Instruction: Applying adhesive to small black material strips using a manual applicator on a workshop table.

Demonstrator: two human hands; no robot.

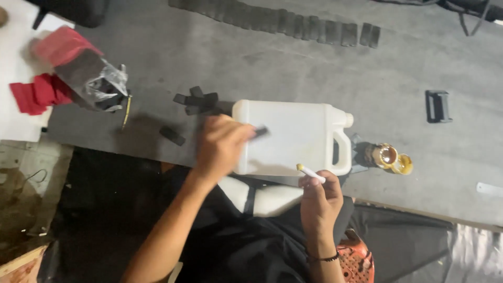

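A white plastic jerrycan [296,133] lies on its side on the grey table [262,68]. My left hand [220,147] hovers over the can's left part, pinching a small black strip [260,131]; the hand is blurred. At the can's near edge my right hand [319,196] holds a thin white brush [310,173] with a yellowish tip pointing left. A small open glue tin [390,157] with amber liquid stands just right of the can's handle.
Several loose black pieces [195,102] lie left of the can, and a long row of them [283,22] runs along the far edge. A clear bag [97,81] with red cloth [39,94] sits at the left. A black buckle [438,106] lies right.
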